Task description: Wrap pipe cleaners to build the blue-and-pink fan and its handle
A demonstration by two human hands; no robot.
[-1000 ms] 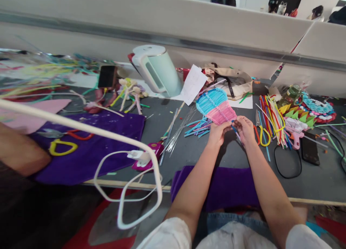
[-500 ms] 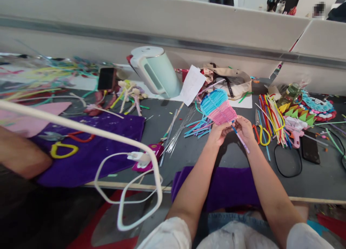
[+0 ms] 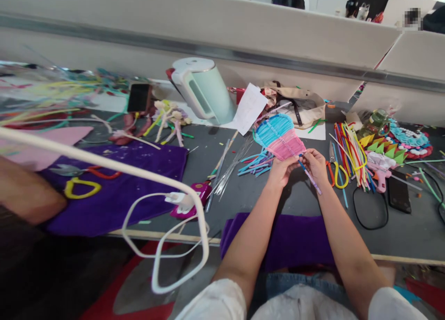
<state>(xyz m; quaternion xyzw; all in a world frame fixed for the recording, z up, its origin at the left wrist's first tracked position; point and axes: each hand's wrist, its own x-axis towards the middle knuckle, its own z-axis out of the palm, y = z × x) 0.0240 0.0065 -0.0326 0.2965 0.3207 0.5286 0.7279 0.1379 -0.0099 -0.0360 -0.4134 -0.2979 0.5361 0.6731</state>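
A blue-and-pink fan made of pipe cleaners is held up above the table, its wide blue end pointing away from me. My left hand pinches it at the lower pink edge, where the handle begins. Close beside it, my right hand has its fingers closed at the top of the striped purple-blue handle, which slants down toward my right wrist. The fingertips hide the joint between handle and fan. Short blue and purple pipe cleaners lie behind my left hand. Scissors with orange-yellow handles rest to the right of my right hand.
A pale green kettle stands at the back. Bundled pipe cleaners, a pink glue gun and a black phone lie right. A white cable crosses the left foreground; another person's arm is at far left.
The fan has tipped slightly, its blue end shifting a little to the left. Both hands keep their grip in nearly the same place. The whole view has shifted slightly.
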